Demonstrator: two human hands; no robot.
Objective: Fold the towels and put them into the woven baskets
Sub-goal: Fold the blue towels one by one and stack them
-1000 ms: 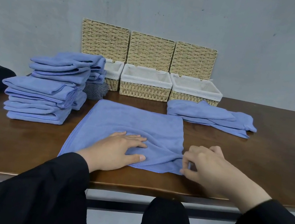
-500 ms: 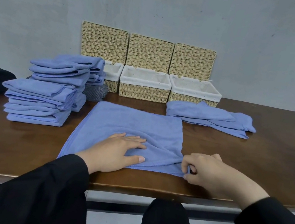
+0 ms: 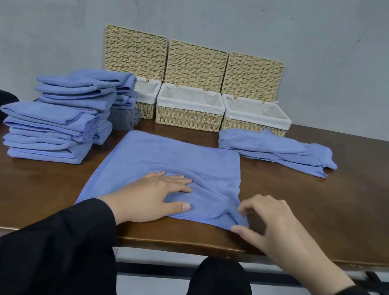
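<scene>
We see a blue towel (image 3: 171, 166) spread on the brown table (image 3: 333, 210). The left hand (image 3: 153, 198) presses flat on its near part, while the right hand (image 3: 270, 224) hovers at its near right corner (fingers curled, grip unclear). Three woven baskets (image 3: 189, 114) stand far behind.

right hand (image 3: 275, 229): fingers uncurled, pinch released | towel (image 3: 174, 167) near-right corner: freed, lying flat

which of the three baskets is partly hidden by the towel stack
The leftmost basket: the tall towel stack covers its left part. The middle basket and the right basket show their whole fronts.
</scene>
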